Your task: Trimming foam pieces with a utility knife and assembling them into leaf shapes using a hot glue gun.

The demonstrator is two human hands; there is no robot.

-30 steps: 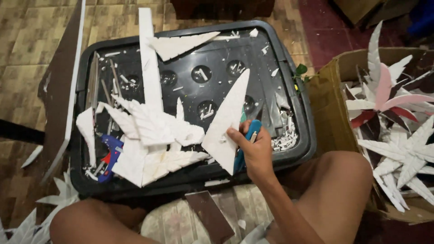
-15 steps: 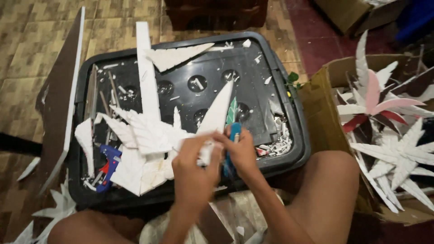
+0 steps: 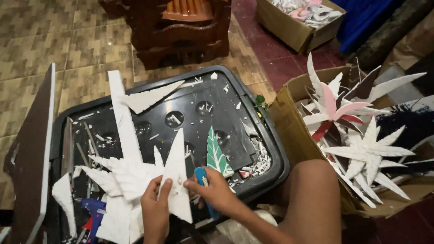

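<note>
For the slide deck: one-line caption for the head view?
Left hand holds a white foam leaf; right hand holds a blue cutter over a black bin lid.

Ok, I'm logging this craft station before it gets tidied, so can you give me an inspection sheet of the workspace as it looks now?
Surface: black plastic bin lid on a tiled floor, dusted with white foam crumbs.
Job's things: white pointed foam piece; blue-handled cutter; green painted foam leaf lying on the lid.
Clutter: white foam offcuts, long foam strip, blue glue gun.
Hands: left hand grips the foam piece; right hand holds the cutter against it.
Cables: nothing seen.
Surroundings: cardboard box of finished white and pink foam stars, second box behind, dark wooden furniture, brown board at left.
</note>
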